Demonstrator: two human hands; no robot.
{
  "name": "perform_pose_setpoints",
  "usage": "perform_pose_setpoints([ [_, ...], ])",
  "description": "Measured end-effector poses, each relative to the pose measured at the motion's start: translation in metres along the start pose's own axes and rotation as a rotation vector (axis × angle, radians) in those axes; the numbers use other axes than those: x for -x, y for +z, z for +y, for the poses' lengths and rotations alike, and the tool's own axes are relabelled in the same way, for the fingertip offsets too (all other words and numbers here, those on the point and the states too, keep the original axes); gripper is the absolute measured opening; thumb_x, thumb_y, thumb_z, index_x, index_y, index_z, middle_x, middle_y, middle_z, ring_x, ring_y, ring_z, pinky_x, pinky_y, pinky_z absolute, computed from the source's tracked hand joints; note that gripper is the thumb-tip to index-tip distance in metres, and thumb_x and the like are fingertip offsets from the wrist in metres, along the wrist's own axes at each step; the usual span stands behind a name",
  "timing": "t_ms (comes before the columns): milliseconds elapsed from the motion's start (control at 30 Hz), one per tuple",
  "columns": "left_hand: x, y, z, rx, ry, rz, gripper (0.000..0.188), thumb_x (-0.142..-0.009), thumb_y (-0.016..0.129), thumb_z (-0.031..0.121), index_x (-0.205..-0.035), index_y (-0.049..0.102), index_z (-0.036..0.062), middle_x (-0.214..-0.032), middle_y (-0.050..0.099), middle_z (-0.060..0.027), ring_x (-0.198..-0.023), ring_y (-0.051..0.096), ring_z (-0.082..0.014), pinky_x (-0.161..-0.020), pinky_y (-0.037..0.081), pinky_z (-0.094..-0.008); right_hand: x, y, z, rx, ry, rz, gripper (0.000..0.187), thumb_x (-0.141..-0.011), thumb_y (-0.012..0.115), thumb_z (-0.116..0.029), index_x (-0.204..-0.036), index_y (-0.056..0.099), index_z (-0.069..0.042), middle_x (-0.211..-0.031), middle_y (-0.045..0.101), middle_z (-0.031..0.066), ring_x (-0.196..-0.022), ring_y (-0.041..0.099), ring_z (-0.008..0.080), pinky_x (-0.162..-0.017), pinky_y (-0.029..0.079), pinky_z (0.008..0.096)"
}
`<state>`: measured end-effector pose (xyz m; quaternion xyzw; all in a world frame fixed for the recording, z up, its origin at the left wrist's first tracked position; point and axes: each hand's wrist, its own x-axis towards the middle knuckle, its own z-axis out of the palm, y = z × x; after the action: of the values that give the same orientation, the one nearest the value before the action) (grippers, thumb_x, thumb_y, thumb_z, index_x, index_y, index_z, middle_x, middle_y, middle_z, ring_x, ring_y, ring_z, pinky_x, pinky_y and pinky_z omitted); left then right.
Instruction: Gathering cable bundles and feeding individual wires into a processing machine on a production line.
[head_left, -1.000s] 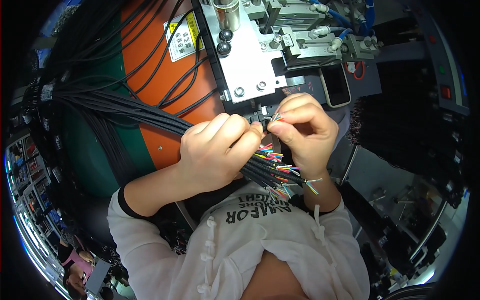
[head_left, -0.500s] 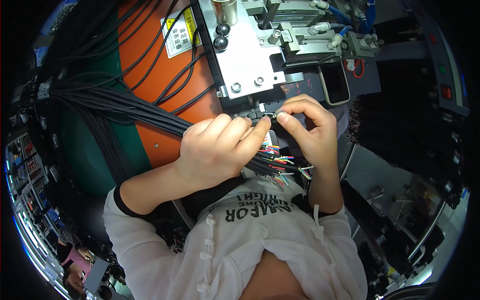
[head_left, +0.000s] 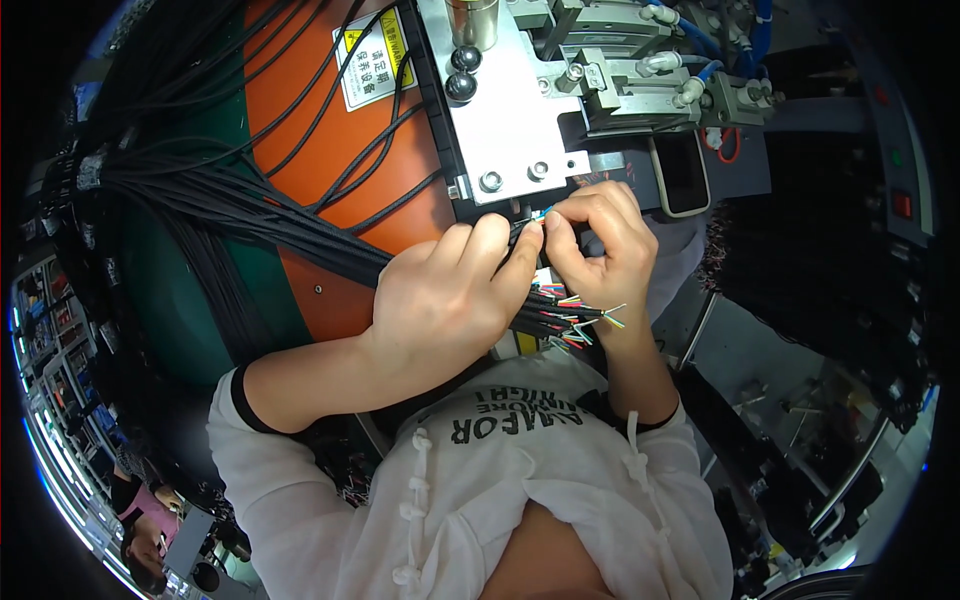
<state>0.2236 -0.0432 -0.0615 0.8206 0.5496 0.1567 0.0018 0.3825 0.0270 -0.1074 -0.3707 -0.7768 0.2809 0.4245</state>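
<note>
Head view: seemingly mid-step, one cable end in work, others left; finished number impossible to tell. Shelving (head_left: 60, 370) at far left, contents too small to make out. Metal machine (head_left: 510, 125) at top. Black cable bundle (head_left: 330, 246) running beneath left hand (head_left: 445, 285), curled, thumb and forefinger pinching coloured wires (head_left: 541, 214) just below machine. Right hand (head_left: 607, 240) opposite, thumb and forefinger nearly meeting there; grip hidden. Nearer the body, loose wire ends (head_left: 568, 300), splayed.

two hands, a left hand (head_left: 445, 295) and a right hand (head_left: 605, 240); two black ball knobs (head_left: 461, 87); one phone (head_left: 680, 172); one warning label (head_left: 372, 78); one co-worker (head_left: 155, 515); black cables (head_left: 300, 226) and coloured wires (head_left: 570, 300), too many to count.
</note>
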Motion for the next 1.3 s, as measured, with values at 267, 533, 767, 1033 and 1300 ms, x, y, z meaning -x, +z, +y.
perform_pose_setpoints([
  [267,-0.006,0.005,-0.008,0.055,0.031,0.102,0.033,-0.067,0.062,0.007,-0.100,0.067,0.0056,-0.071,0.047,-0.0019,-0.059,0.051,-0.0140,-0.049,0.039,-0.0267,0.014,0.006,0.014,-0.664,0.694,-0.052,0.004,-0.075,0.060,0.002,-0.076,0.057,0.001,-0.072,0.056,0.0073,-0.063,0.054,0.0143,-0.059,0.042,0.0258],
  [533,-0.002,0.001,-0.012,0.001,0.005,0.128,0.020,-0.070,0.063,0.011,-0.090,0.065,0.0069,-0.071,0.047,0.0012,-0.059,0.052,-0.0102,-0.049,0.037,-0.0243,0.003,0.002,-0.003,-0.267,0.430,-0.076,0.004,-0.082,0.061,-0.002,-0.082,0.059,0.001,-0.076,0.055,0.0028,-0.072,0.051,0.0110,-0.067,0.042,0.0229],
  [767,0.001,-0.005,-0.010,-0.033,-0.066,0.086,0.023,-0.071,0.062,0.008,-0.093,0.065,0.0032,-0.069,0.045,-0.0010,-0.057,0.053,-0.0112,-0.051,0.040,-0.0242,-0.018,-0.016,0.003,-0.388,-0.157,-0.206,0.013,-0.076,0.070,-0.008,-0.086,0.067,0.000,-0.083,0.064,0.0076,-0.076,0.060,0.0187,-0.068,0.046,0.0282],
  [1033,0.001,-0.006,-0.017,0.206,0.020,0.082,0.035,-0.070,0.062,0.006,-0.104,0.064,-0.0029,-0.071,0.050,-0.0033,-0.057,0.054,-0.0132,-0.052,0.043,-0.0251,-0.014,-0.010,0.001,-0.461,-0.282,-0.270,0.023,-0.071,0.072,-0.014,-0.088,0.070,0.000,-0.084,0.066,0.0098,-0.076,0.062,0.0234,-0.068,0.047,0.0325],
  [1300,-0.004,-0.010,-0.019,0.245,0.078,0.195,0.033,-0.069,0.063,0.006,-0.101,0.065,-0.0027,-0.085,0.062,-0.0074,-0.065,0.060,-0.0164,-0.054,0.046,-0.0238,-0.007,-0.013,0.001,-0.446,-0.255,-0.166,0.024,-0.065,0.077,-0.011,-0.085,0.069,0.000,-0.077,0.063,0.0091,-0.072,0.060,0.0215,-0.065,0.046,0.0323],
])
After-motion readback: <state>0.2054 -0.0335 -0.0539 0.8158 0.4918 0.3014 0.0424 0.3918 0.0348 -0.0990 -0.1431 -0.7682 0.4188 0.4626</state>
